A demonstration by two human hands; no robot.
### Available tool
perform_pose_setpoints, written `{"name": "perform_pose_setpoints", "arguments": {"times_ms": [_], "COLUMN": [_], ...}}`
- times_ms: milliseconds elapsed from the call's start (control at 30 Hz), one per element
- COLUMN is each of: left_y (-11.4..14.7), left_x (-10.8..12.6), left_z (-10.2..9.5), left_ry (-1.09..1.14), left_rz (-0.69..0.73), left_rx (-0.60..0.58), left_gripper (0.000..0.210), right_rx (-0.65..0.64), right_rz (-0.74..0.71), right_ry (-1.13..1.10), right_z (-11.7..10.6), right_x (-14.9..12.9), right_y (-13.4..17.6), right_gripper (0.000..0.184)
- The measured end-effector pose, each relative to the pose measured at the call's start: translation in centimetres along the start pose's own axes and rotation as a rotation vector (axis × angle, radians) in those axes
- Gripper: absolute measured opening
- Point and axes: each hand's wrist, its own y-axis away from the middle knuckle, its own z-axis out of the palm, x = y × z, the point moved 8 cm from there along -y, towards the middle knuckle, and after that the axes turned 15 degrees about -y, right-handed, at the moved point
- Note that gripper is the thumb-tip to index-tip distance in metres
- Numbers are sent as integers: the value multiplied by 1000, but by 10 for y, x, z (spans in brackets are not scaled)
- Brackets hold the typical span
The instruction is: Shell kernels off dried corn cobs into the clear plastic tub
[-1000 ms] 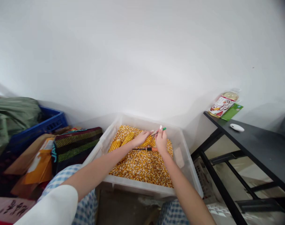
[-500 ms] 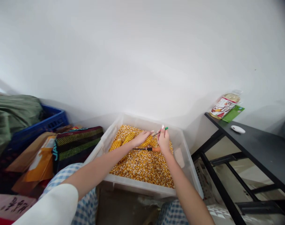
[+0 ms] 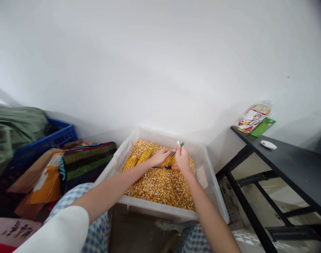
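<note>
A clear plastic bin (image 3: 160,203) holds a bed of loose corn kernels (image 3: 160,186). Inside it, my left hand (image 3: 161,157) is closed over a yellow corn cob (image 3: 166,162), which it partly hides. My right hand (image 3: 182,158) grips a thin screwdriver-like tool (image 3: 182,144) with a green end; its metal shaft points down and left toward the cob. Just below both hands, a tool with an orange handle (image 3: 174,167) and a dark shaft lies on the kernels. Left of my left hand rest two more corn cobs (image 3: 144,155).
At the right stands a black table (image 3: 294,158) bearing a bottle (image 3: 254,117), a green packet (image 3: 263,127) and a white oval object (image 3: 268,144). Cardboard (image 3: 41,175), a mesh-covered item (image 3: 89,160) and a blue crate (image 3: 61,131) crowd the left. A white wall rises behind the bin.
My right hand has shifted slightly left with the green-ended tool, closer to my left hand. My left hand stays over the cob, its fingers slightly shifted.
</note>
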Motion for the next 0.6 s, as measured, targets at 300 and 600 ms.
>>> {"name": "perform_pose_setpoints", "arguments": {"times_ms": [300,600], "left_y": [4,2], "left_x": [0,-15], "left_z": [-4,-30], "left_ry": [-96,128], "left_rz": [-53,-161], "left_rx": [92,198], "left_gripper": [54,56], "right_rx": [-26,61], "right_rz": [111,305], "right_ry": [22,-426], "right_z": [4,1], "right_x": [21,24], "right_y": [-3,-1], "right_gripper": [27,42]}}
